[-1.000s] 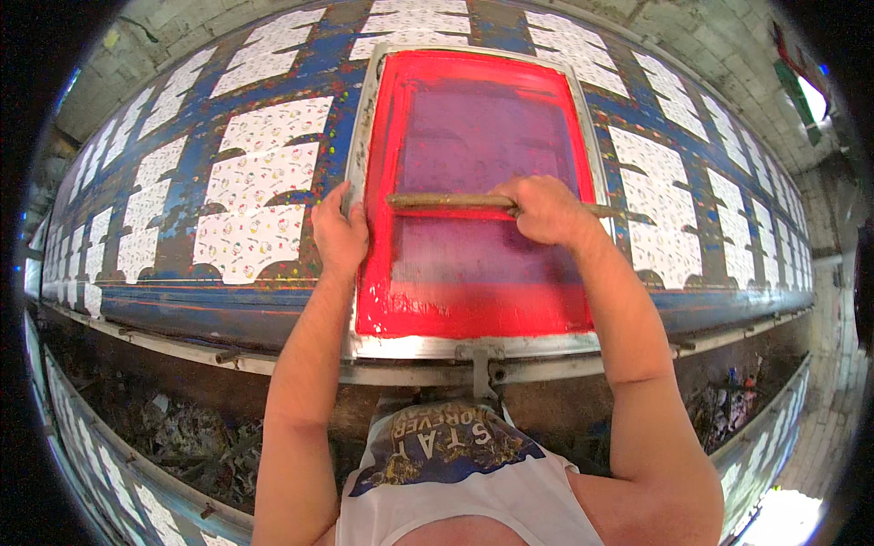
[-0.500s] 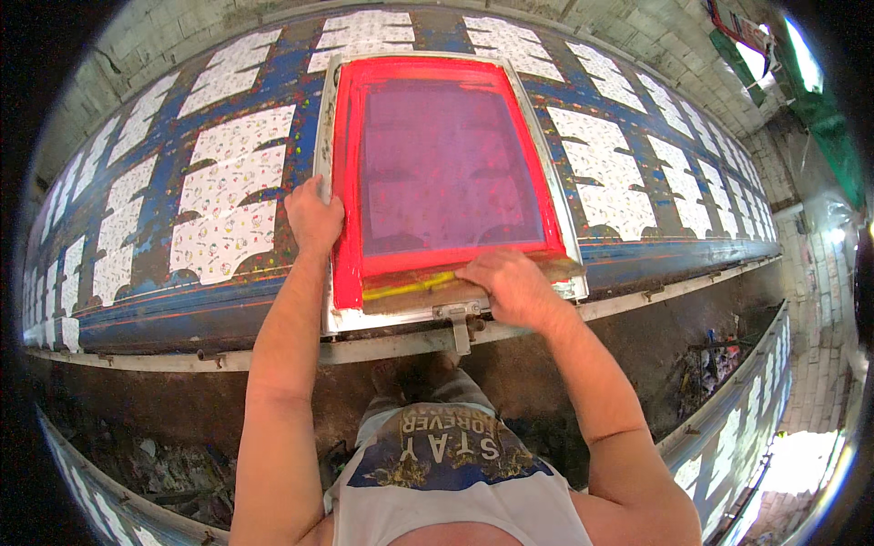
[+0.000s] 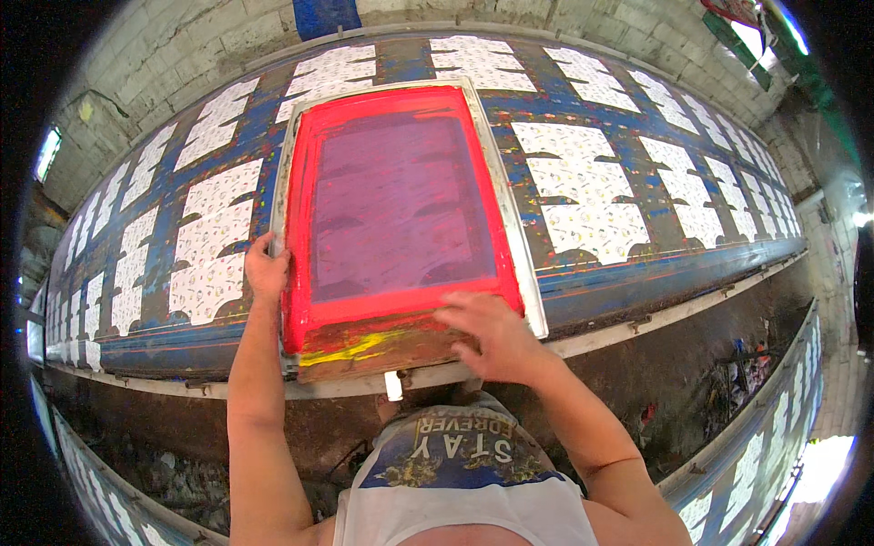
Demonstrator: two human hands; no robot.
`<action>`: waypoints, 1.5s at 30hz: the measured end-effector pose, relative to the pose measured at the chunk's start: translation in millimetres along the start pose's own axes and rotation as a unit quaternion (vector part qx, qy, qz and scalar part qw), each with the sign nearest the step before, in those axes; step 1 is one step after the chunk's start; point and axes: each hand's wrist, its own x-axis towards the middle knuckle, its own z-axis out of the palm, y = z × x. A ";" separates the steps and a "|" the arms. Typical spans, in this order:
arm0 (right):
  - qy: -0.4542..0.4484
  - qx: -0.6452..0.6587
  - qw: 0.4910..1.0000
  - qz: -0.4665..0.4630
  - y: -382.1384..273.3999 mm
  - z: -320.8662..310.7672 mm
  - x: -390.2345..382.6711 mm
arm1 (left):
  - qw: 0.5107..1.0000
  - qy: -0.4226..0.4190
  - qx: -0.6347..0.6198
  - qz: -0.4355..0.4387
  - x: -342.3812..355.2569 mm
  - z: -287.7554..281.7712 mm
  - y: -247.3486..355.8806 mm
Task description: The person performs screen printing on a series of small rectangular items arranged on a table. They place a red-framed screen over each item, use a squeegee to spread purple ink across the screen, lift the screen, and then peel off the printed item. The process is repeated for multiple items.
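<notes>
The left hand [image 3: 266, 269] grips the left edge of the red screen frame [image 3: 399, 205] lying on the blue worktop [image 3: 592, 273]. The right hand [image 3: 492, 335], fingers curled, holds the squeegee [image 3: 373, 348] at the frame's near end.

A long counter [image 3: 637, 273], covered in blue and streaked with paint, is seen curving across the view. Rows of white printed fabric panels [image 3: 583, 196] are laid out along it, each patterned with small coloured motifs. A grey block wall [image 3: 173, 55] is seen behind the counter, and a blue patch [image 3: 326, 15] is set at its top. A lower shelf [image 3: 756, 446] carrying more white panels is visible beneath the counter's front edge. Debris is scattered on the dark floor [image 3: 146, 473] below.
</notes>
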 end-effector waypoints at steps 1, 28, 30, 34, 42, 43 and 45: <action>0.062 -0.015 0.998 0.018 15.0 -8.4 -8.7 | 1.000 0.001 0.001 -0.011 -0.5 0.2 0.4; 0.178 0.122 0.887 0.408 85.2 -38.3 10.2 | 0.993 -0.031 -0.099 -0.058 -3.2 -5.8 4.2; 0.199 0.159 0.882 0.397 74.4 -46.3 10.2 | 0.990 -0.035 -0.120 -0.069 -1.8 -8.3 7.8; 0.223 0.125 0.910 0.326 66.9 -60.2 11.0 | 0.971 -0.046 -0.198 -0.126 7.5 -16.1 18.5; 0.230 0.084 0.907 0.344 120.5 -119.3 -4.2 | 0.974 -0.043 -0.205 -0.090 21.7 7.1 89.6; 0.230 0.076 0.904 0.353 131.4 -130.1 -10.9 | 0.974 -0.035 -0.207 -0.089 18.6 17.9 104.4; 0.254 0.114 0.889 0.364 155.5 -152.6 -26.6 | 0.978 -0.016 -0.203 -0.051 7.7 46.8 136.2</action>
